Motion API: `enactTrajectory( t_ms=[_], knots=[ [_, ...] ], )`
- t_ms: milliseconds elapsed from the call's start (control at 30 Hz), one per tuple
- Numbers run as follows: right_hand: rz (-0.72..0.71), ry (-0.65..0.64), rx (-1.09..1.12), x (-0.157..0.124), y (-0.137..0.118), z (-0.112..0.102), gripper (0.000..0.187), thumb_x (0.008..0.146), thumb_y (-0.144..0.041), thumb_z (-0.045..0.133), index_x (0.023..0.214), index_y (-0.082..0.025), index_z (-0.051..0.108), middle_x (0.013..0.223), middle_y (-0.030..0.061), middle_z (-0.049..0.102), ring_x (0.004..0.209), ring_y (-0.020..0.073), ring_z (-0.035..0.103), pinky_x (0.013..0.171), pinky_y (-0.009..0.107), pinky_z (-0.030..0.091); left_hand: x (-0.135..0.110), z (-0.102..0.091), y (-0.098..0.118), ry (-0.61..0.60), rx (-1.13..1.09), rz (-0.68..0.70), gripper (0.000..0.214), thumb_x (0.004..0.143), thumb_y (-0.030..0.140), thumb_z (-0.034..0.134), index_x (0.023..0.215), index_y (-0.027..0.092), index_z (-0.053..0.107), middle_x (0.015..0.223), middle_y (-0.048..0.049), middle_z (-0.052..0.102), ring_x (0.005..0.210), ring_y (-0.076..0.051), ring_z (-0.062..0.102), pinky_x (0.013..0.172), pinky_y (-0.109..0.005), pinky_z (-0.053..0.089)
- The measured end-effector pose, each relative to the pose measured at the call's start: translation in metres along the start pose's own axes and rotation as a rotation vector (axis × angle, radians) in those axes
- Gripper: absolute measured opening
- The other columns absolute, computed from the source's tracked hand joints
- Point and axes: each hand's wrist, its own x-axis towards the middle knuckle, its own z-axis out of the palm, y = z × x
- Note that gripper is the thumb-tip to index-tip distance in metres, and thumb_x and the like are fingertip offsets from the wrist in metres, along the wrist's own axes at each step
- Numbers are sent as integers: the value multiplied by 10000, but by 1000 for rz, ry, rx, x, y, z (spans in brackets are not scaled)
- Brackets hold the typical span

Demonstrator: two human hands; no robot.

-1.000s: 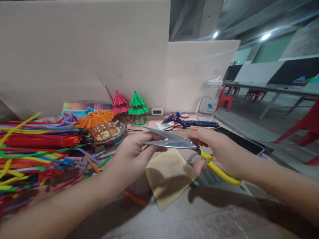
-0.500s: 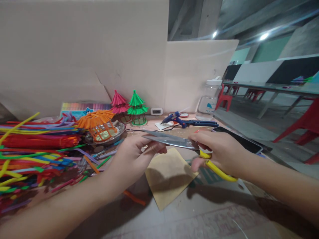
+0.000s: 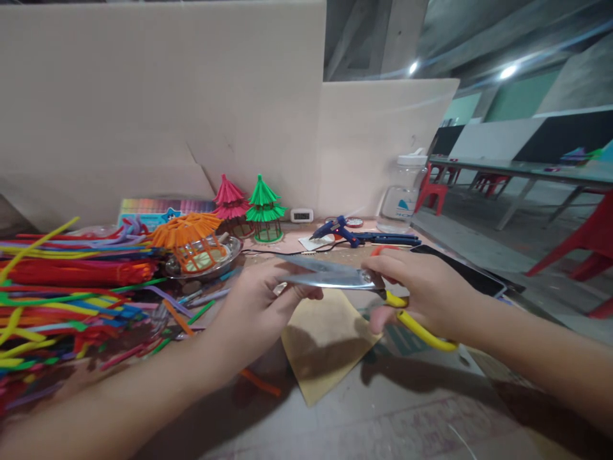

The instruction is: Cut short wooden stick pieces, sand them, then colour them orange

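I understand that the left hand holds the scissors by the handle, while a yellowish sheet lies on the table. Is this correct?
Not quite: it is the wrong hand. The head view shows the right hand holding the scissors by the handle, while a yellowish sheet lies on the table.

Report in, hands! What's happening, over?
Right hand gripping yellow-and-orange-handled metal scissors, blades parted. Left hand close by blades, hold unclear; fingers possibly in the way. Tan square sheet beneath.

ceiling lamps (image 3: 508,71) glare and streak at upper right; soft shadows darken the lower centre; lower left blurs.
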Motion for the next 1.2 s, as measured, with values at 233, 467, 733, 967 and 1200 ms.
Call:
enactTrajectory(
  t_ms=[233, 467, 733, 967, 1200],
  knots=[
    [236, -60, 38, 7, 12, 2, 472, 886, -661, 618, 1023, -211, 653, 715, -3, 590, 605, 164, 492, 555, 270, 331, 5, 4, -2, -42, -267, -162, 142, 928, 232, 581, 871, 185, 703, 766, -4, 765, 735, -134, 716, 692, -217, 565],
    [535, -139, 21, 4, 76, 42, 491, 843, -425, 680, 1251, -157, 628, 890, 76, 695, 740, 227, 626, 645, 316, 457, 8, 8, 0, -62, -557, -335, 97, 862, 261, 703, 887, 180, 655, 781, -5, 787, 716, -109, 727, 666, -177, 571],
    [514, -161, 55, -9, 94, 66, 485, 821, -334, 672, 1275, -181, 599, 1081, 119, 716, 905, 275, 665, 760, 348, 477, 10, 9, -3, -44, -614, -364, 124, 812, 251, 759, 849, 177, 666, 757, 4, 778, 709, -101, 722, 656, -164, 555],
    [537, -61, 165, 4, 55, 34, 519, 797, -557, 722, 1157, -226, 548, 766, -5, 567, 639, 180, 514, 578, 294, 361, 9, 7, -2, -33, -487, -265, 117, 868, 262, 682, 825, 159, 717, 745, -7, 722, 704, -100, 667, 659, -175, 534],
    [267, 23, 213, 6, 21, 5, 683, 773, -743, 680, 1176, -199, 598, 786, 6, 549, 638, 162, 465, 578, 277, 365, 10, 6, -5, 4, -399, -215, 127, 890, 272, 655, 857, 161, 709, 785, -25, 695, 718, -129, 636, 685, -231, 535]
  ],
)
